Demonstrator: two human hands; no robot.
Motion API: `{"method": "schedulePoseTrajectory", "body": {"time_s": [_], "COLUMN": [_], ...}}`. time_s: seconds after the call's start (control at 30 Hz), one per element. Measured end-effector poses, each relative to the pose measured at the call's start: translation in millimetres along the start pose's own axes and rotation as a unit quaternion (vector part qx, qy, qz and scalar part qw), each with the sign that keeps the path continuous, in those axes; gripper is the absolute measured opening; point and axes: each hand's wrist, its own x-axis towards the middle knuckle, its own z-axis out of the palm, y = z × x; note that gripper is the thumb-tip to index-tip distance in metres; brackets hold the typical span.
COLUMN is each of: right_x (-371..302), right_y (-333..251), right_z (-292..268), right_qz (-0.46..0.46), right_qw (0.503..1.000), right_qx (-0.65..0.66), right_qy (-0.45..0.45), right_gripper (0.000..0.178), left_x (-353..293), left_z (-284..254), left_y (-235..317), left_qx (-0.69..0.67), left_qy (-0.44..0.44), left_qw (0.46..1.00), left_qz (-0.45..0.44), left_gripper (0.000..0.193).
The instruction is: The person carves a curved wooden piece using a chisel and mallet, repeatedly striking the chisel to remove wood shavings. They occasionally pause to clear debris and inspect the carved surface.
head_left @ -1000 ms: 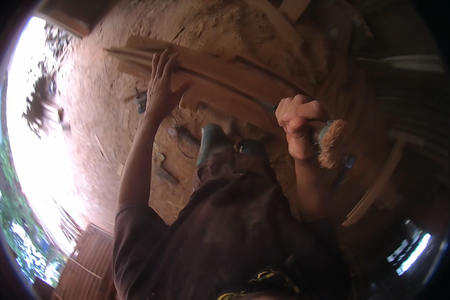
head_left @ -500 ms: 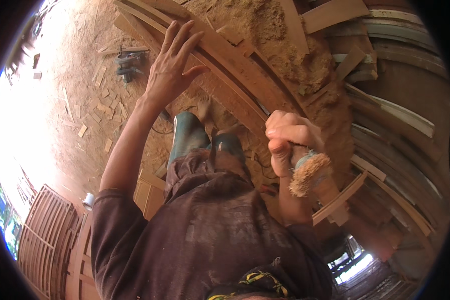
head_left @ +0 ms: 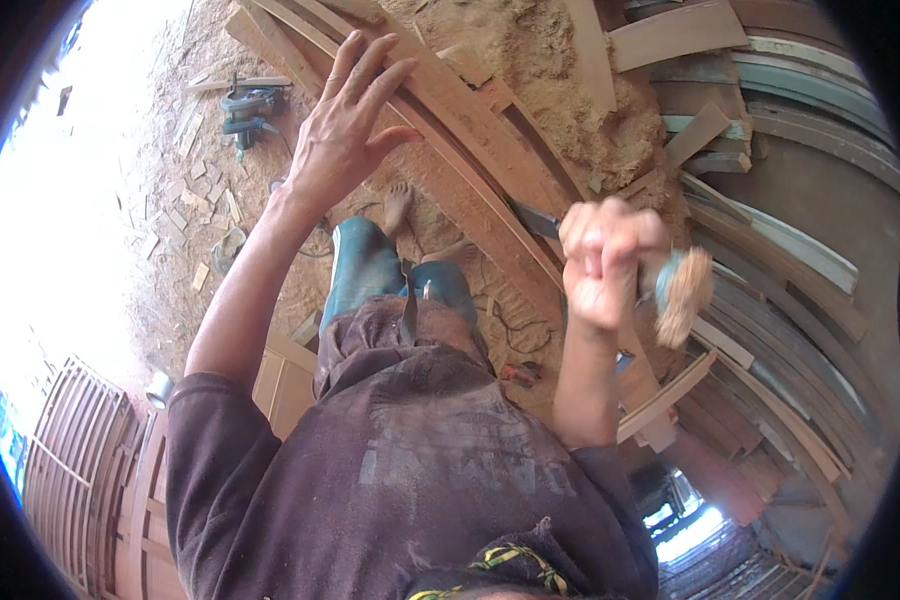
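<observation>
Chisel [head_left: 540,222] through the right grip [head_left: 610,258], blade [head_left: 532,217] leftward, frayed butt [head_left: 684,298] rightward

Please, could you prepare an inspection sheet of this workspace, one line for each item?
Surface: sawdust-covered ground, uneven.
Work pieces: long board, reddish-brown; chisel-like tool, its blade at the board, contact unclear.
Clutter: small wood offcuts and a blue-green power tool, at left.
Hands: left hand spread over the board; right hand closed around the tool's handle.
Cables: thin dark cord, curving on the ground.
Surroundings: stacked boards right; slatted panel lower left.
</observation>
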Motion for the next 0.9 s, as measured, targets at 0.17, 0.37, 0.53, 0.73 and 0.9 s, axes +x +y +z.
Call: {"method": "schedulePoseTrajectory", "body": {"time_s": [0.17, 0.37, 0.53, 0.73, 0.9], "right_x": [1.2, 25.1, 32.5, 36.2, 68.7], "right_y": [-10.7, 19.3, 16.7, 25.4, 52.0], "right_z": [32.9, 24.7, 21.7, 57.5, 50.3], "right_qz": [-0.079, 0.04, 0.088, -0.063, 0.062], "right_qw": [0.977, 0.989, 0.99, 0.974, 0.981], "right_qx": [-0.178, -0.139, -0.104, -0.208, -0.163], "right_qy": [-0.085, 0.027, 0.028, -0.068, 0.081], "right_gripper": [0.026, 0.024, 0.021, 0.019, 0.029], "left_x": [0.6, 0.0, 0.4, 0.5, 2.7], "left_z": [-2.3, 1.6, 1.1, -0.7, -1.9], "left_y": [0.9, -0.1, 0.8, 3.9, 7.3], "left_qx": [-0.016, -0.045, -0.053, -0.06, -0.058], "left_qy": [0.004, 0.0, -0.003, -0.021, -0.052], "left_qw": [1.0, 0.999, 0.999, 0.997, 0.996], "left_qz": [-0.008, 0.001, -0.011, -0.032, -0.052], "left_gripper": [0.082, 0.087, 0.089, 0.098, 0.11]}}
